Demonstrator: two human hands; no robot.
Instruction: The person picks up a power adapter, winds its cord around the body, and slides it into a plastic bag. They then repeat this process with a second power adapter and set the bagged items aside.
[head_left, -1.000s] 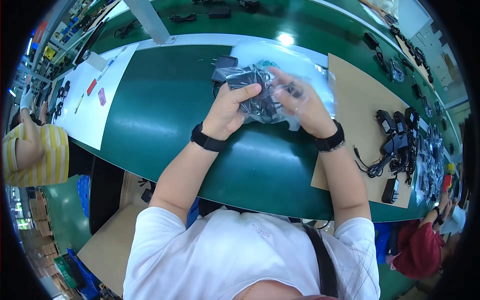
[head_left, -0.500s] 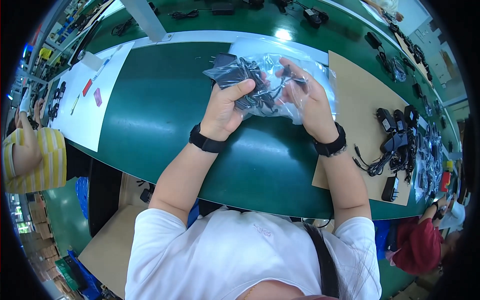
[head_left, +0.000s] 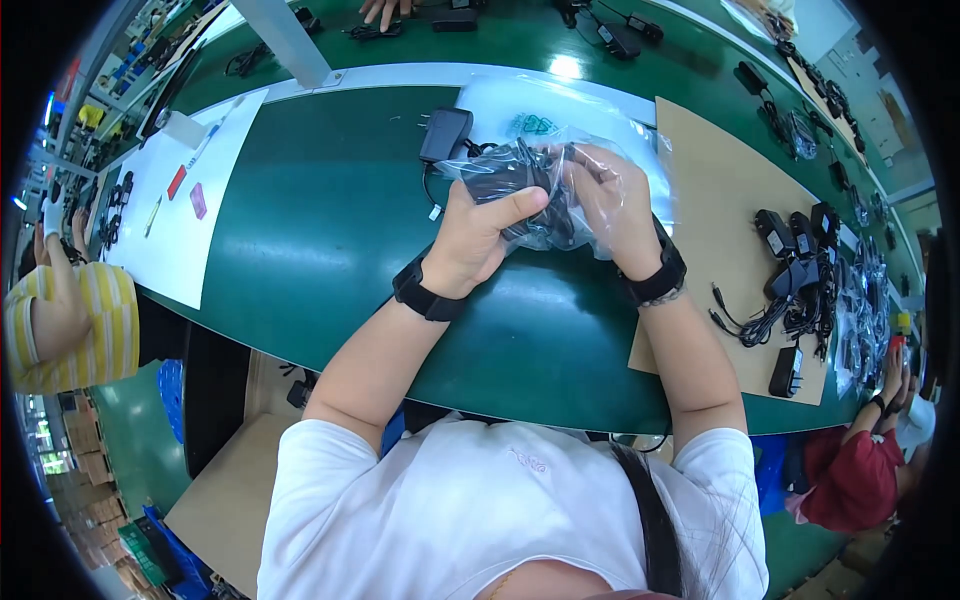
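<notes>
My left hand [head_left: 470,232] grips a clear plastic bag [head_left: 590,215] with a black power adapter [head_left: 497,186] and its bundled cable inside, thumb across the front. My right hand [head_left: 612,195] is at the bag's right end, its bent fingers closed behind the clear film. They seem to pinch part of the black cable, but the film blurs this. Just beyond the bag, a second black adapter [head_left: 446,133] with plug prongs lies on the green table, its cable running behind my left hand.
Clear bags [head_left: 600,110] lie behind my hands. To the right, several black adapters [head_left: 795,250] rest on brown cardboard [head_left: 720,180], beside a pile of bagged ones [head_left: 862,320]. White paper [head_left: 180,230] with pens is at left. Co-workers sit at both sides; another person's hand [head_left: 385,12] is across the table.
My right hand's fingers have gone from spread to bent and closed at the bag. The bag has moved slightly down, showing more of the adapter behind it. Another person's hand has appeared at the far side.
</notes>
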